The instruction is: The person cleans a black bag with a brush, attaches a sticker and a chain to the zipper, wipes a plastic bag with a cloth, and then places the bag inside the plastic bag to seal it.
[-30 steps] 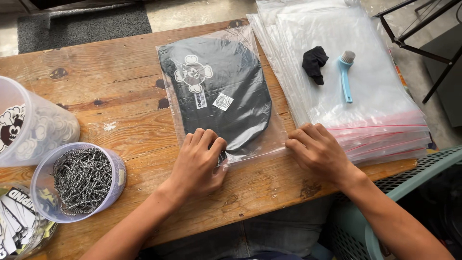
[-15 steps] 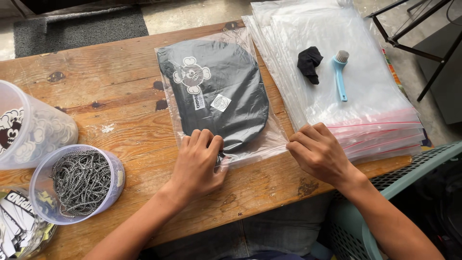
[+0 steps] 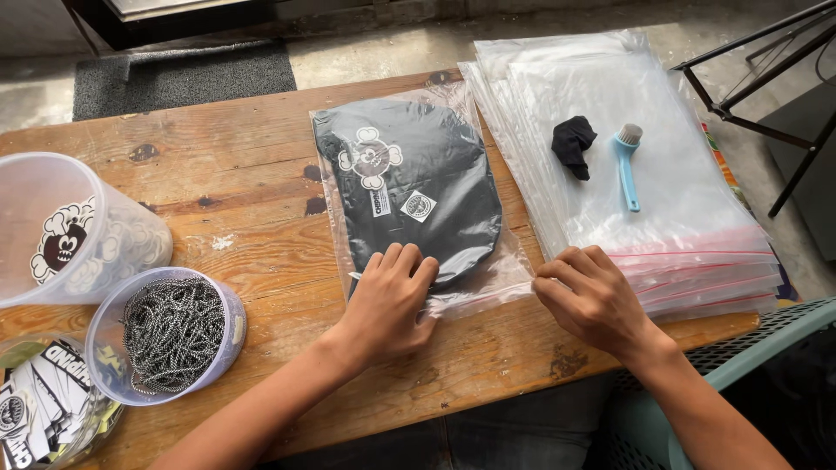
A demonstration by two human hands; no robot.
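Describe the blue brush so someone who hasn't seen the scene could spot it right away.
Start at the wooden table and go to the stack of clear zip bags on its right side. The blue brush lies on top of that stack, bristle head pointing away from the person, just right of a crumpled black cloth. It is the only light blue, long-handled thing there.

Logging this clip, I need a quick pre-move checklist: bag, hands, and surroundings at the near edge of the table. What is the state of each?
1. Clear zip bag lies flat on the wooden table: ok.
2. Black cloth item fully inside the bag: ok.
3. Left hand pressing the bag's near edge: ok.
4. Right hand at the bag's near right corner: ok.
5. Zip strip shut along its whole length: cannot tell.
6. Stack of empty bags overlapping the packed bag: cannot tell.
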